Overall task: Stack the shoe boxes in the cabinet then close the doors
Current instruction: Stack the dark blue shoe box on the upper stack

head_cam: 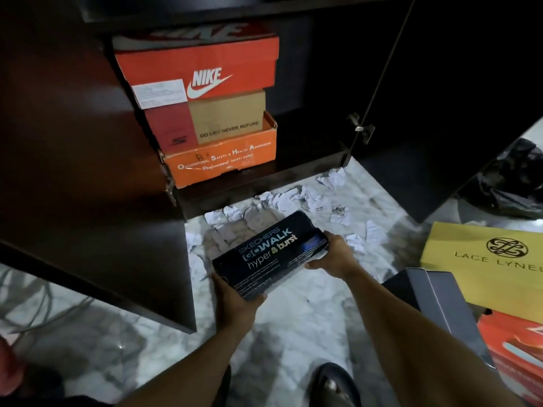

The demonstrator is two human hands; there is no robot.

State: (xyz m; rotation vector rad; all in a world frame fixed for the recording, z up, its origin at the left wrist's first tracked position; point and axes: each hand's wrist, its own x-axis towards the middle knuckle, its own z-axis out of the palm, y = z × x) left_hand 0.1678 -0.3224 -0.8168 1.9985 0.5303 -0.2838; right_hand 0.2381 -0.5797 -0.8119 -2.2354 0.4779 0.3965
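Both hands hold the black Skechers box (270, 254) above the marble floor (293, 333), lid side up & tilted. Left hand (235, 298) grips the near-left corner, thumb on top. Right hand (333, 257) curls round the far-right end. Ahead of the hands is the cabinet (308, 148), w/ left door (88, 186) & right door (455, 98) open. Inside, up & left of the hands, is a 3-high stack: Nike box (199, 69) on top, tan-and-red box (211, 121) in the mid, orange safety-shoe box (223, 163) at btm. Crumpled paper (282, 201) lies on the floor just beyond the held box. Right of the right hand are a yellow box (482, 259), grey box (440, 298) & red box (517, 348), close together.
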